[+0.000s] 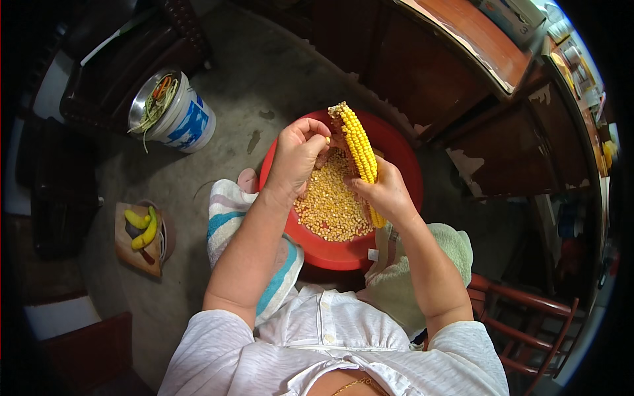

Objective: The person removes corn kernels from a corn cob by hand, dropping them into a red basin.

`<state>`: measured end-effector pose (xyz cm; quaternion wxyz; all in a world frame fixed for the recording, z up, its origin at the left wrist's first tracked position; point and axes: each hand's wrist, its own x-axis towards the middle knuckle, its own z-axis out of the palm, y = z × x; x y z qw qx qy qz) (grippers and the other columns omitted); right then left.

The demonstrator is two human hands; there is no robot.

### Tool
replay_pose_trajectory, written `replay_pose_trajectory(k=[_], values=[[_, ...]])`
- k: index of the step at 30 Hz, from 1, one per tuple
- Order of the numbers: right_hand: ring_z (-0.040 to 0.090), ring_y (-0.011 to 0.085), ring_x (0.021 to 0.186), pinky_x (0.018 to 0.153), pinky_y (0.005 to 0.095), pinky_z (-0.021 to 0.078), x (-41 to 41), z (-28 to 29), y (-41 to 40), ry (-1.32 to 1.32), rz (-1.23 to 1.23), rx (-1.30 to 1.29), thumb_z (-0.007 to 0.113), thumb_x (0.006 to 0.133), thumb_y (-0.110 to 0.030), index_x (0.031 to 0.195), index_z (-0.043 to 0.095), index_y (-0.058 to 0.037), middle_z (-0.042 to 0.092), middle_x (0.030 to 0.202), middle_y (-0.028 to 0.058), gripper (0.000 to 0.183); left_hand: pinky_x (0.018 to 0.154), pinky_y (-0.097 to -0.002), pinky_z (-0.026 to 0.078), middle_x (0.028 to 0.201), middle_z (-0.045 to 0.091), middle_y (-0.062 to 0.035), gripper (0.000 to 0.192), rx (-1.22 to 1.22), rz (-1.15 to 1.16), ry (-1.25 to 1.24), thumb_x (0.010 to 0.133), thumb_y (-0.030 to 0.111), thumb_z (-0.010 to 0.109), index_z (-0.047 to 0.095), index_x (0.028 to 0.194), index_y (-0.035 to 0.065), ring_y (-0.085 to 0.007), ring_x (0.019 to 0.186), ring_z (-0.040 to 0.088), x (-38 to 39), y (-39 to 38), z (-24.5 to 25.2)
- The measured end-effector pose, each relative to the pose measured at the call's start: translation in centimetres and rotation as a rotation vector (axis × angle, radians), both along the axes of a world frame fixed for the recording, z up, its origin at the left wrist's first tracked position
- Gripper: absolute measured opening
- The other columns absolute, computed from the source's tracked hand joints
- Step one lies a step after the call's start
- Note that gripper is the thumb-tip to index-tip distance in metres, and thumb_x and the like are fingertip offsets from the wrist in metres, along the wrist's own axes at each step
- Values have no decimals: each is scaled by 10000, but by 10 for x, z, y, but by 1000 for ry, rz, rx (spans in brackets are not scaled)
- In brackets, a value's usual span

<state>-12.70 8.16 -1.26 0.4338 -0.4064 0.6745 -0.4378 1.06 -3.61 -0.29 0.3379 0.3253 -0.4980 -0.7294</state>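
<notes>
My right hand (pixel 384 190) grips an ear of yellow corn (pixel 360 146) around its lower half. The cob stands tilted, its upper tip pointing away from me, and a strip along its left side looks stripped of kernels. Just left of that tip is my left hand (pixel 299 158), with a single kernel (pixel 327 140) pinched between thumb and forefinger. Beneath both hands sits a red plastic basin (pixel 317 255). Loose corn kernels (pixel 332 208) cover much of its bottom. My hands hide part of the pile.
A white bucket (pixel 200 123) stands at left, topped by a metal bowl (pixel 141 94) of vegetable scraps. Nearer lies a wooden board (pixel 124 237) with bananas (pixel 144 237). Towels (pixel 230 213) drape my legs. Wooden cabinets (pixel 426 64) line the right, and a wooden chair (pixel 530 297) stands beside me.
</notes>
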Motion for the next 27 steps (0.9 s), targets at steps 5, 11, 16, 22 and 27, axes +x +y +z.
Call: replay_pose_trajectory(k=[5,11,16,22,27], values=[[546,117,533,506,277,436,0,0,0,-22,-34,-15,698,738,-154,986,560,21,584,670,66,333,467,-175,354,692,540,3,145,-78,69,1,759,-44,471,589,799,32,-33,542,453,-3,6,6],[587,145,616,585,302,466,-1,-12,-1,49,-27,-99,704,731,-166,973,571,30,617,725,104,339,628,-194,413,802,610,-19,48,-40,47,42,832,49,600,622,859,15,-54,688,527,-6,9,8],[617,193,676,646,322,478,0,-11,-1,78,-19,-83,708,721,-164,972,575,39,634,768,139,349,473,-154,350,711,603,19,138,-25,55,80,833,145,682,621,838,21,-5,546,472,-6,9,6],[635,225,724,690,331,481,2,-8,0,98,-5,-78,705,711,-141,980,573,41,640,802,158,351,710,-208,504,841,652,-60,132,-21,32,-6,831,106,674,637,890,-7,-93,753,615,-4,5,2],[635,224,714,683,332,481,2,-7,1,101,1,-60,703,709,-130,984,573,41,640,791,158,349,699,-207,506,827,654,-67,109,24,18,-13,830,81,667,638,875,-14,-97,735,616,-3,4,2]])
